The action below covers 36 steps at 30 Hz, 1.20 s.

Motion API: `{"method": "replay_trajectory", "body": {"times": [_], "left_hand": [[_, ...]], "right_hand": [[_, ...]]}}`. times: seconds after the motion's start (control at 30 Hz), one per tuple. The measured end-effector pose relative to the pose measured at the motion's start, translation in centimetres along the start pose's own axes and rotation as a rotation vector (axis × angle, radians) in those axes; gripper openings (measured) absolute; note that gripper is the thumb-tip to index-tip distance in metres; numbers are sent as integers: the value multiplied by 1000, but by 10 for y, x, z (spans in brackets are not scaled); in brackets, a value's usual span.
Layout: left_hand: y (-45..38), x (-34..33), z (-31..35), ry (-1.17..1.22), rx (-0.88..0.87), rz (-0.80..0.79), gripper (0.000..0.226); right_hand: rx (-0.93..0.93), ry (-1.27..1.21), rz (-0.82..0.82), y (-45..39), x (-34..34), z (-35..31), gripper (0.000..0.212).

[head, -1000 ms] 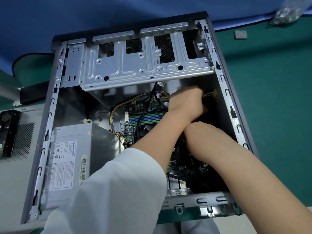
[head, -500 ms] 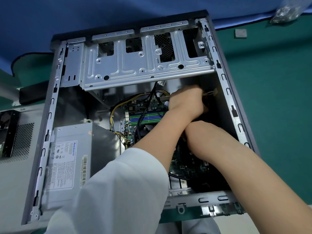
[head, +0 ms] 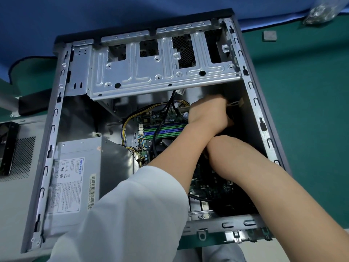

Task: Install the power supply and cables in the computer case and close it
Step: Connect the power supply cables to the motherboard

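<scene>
We log the open grey steel computer case (head: pixel 56 114) lying on its side on the green-covered bench (head: pixel 306 110), side panel off. The silver box power supply with its white label (head: pixel 75 178) already sits in the near-left corner of the case. Its yellow-and-black cable bundle (head: pixel 132 118) loops from there toward the far side, over the green motherboard (head: pixel 162 129).

Left hand (head: pixel 207 114): reached across to the far-right interior, just below the perforated steel drive cage (head: pixel 162 72). The grip is curled closed; a small pale connector on thin wires (head: pixel 238 103) sticks out on its right side, so we judge it holds those wires, though the fingers themselves are hidden. Right hand (head: pixel 217 148): crossed under the left forearm, and we cannot tell whether its grip holds anything.

Key relation: the connector lies to the right of the left hand, its long axis running roughly left to right toward the right case wall. The left hand is plainly the nearer one. The socket it should meet is not visible in the dark area below the hands.

Judgement: cabling in progress; closing the case not yet begun.
</scene>
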<state>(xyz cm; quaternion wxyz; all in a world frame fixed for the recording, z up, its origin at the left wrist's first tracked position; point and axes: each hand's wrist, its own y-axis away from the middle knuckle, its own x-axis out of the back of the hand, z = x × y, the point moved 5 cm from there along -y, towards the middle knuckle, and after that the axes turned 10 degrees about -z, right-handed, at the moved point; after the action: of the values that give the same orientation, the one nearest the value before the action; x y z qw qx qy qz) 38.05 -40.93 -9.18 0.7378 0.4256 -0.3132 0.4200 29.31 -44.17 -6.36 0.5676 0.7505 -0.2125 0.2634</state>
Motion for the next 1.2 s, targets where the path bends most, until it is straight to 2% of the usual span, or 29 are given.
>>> {"method": "replay_trajectory", "body": {"times": [0.37,0.5,0.73,0.9,1.07,1.17,1.2], "left_hand": [[0,0,2,-29,-47,19,19],[-2,1,2,-23,-32,2,20],[-4,0,1,-4,-13,2,19],[-2,-2,-1,17,-35,-6,16],[-3,-9,-5,30,-14,0,14],[0,-12,-8,20,17,-8,23],[1,-11,-8,28,13,-8,24]], "right_hand": [[-9,0,-14,-1,0,1,11],[-13,-6,-8,-1,0,2,28],[-4,-4,3,-1,1,1,34],[14,-15,29,7,3,-4,18],[31,100,228,39,23,-12,14],[71,206,492,53,39,-12,16],[67,138,597,59,46,-6,16]]}}
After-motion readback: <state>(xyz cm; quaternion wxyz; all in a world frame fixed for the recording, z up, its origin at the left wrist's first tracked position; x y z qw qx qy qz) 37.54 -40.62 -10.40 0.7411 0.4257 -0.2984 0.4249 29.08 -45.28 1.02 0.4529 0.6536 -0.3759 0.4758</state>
